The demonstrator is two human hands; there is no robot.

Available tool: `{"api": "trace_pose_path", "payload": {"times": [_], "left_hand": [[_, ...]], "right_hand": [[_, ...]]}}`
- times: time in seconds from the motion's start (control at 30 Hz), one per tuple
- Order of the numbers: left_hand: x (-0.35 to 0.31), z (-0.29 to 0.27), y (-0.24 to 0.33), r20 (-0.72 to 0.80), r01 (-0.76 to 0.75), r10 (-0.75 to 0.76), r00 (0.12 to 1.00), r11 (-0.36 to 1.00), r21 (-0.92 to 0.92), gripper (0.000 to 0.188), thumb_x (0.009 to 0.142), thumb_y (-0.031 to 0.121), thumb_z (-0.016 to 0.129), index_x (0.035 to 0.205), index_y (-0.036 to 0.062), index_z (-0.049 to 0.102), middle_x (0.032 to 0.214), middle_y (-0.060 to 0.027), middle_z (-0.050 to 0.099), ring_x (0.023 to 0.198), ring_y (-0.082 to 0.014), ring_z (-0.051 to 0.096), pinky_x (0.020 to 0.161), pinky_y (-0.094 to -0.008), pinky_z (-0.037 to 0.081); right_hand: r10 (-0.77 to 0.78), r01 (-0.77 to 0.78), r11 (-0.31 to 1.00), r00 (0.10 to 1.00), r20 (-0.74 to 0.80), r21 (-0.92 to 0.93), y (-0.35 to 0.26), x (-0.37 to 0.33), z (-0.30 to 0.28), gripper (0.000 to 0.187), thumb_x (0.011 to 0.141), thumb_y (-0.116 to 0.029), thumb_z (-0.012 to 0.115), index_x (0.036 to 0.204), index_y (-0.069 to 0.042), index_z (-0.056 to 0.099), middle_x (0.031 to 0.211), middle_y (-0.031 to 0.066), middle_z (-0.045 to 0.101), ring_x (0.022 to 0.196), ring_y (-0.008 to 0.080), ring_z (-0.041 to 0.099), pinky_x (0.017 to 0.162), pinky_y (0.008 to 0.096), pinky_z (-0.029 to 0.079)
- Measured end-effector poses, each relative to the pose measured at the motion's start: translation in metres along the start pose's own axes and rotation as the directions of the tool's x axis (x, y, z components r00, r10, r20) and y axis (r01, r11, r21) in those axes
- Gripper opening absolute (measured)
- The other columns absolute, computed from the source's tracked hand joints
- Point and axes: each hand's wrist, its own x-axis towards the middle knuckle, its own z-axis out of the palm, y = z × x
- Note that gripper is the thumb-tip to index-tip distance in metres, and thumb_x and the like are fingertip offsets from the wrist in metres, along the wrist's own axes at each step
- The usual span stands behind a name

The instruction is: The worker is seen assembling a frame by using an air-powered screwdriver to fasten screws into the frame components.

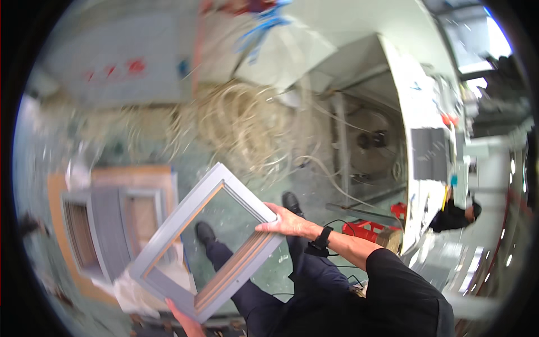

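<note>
Between my two hands is a grey rectangular frame (178, 222), tilted, with an open middle and brown wood-coloured strips along its inner edges. My right hand (287, 223) grips its right corner, thumb over the face and fingers behind. At the lower corner my left hand (182, 320) is wrapped on the edge, partly cut off by the frame. Through the opening I see the floor, one shoe and my trouser leg. To the left, similar grey frames (106, 224) lie on a brown board (59, 210), with crumpled whitish wrapping (140, 295) close by.
Tangled pale strips or tubing (241, 123) lie on the floor ahead. At the right stands a white-topped bench (418, 222) bearing a dark grey slab (430, 154). Red items (368, 231) sit beside its base. A person in black (452, 216) is beyond it.
</note>
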Motion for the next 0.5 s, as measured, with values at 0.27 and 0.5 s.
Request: {"api": "trace_pose_path", "payload": {"times": [0.27,0.5], "left_hand": [[-0.114,0.241,0.058,0.503,-0.057,0.027,0.864,0.997,0.044,0.072,0.103,0.056,0.047,0.156,0.0079,0.036,0.154,-0.0084,0.046,0.138,-0.0292,0.046,0.117,-0.0437,0.036],[-0.322,0.508,0.043,0.785,-0.273,0.062,0.616,0.952,0.139,0.061,0.105,0.051,0.047,0.146,0.0055,0.046,0.131,-0.0091,0.059,0.121,-0.0246,0.057,0.105,-0.0407,0.046]], "right_hand": [[-0.112,0.154,0.987,0.876,-0.469,0.051,-0.025,-0.274,-0.205,0.098,0.082,-0.058,0.08,0.147,0.007,0.046,0.139,0.0242,0.059,0.131,0.0306,0.056,0.111,0.037,0.043],[-0.04,0.154,0.987,0.493,-0.869,0.042,0.059,-0.486,-0.372,0.088,0.089,-0.064,0.069,0.138,0.007,0.056,0.127,0.0202,0.067,0.118,0.0256,0.063,0.102,0.0344,0.048]]}}
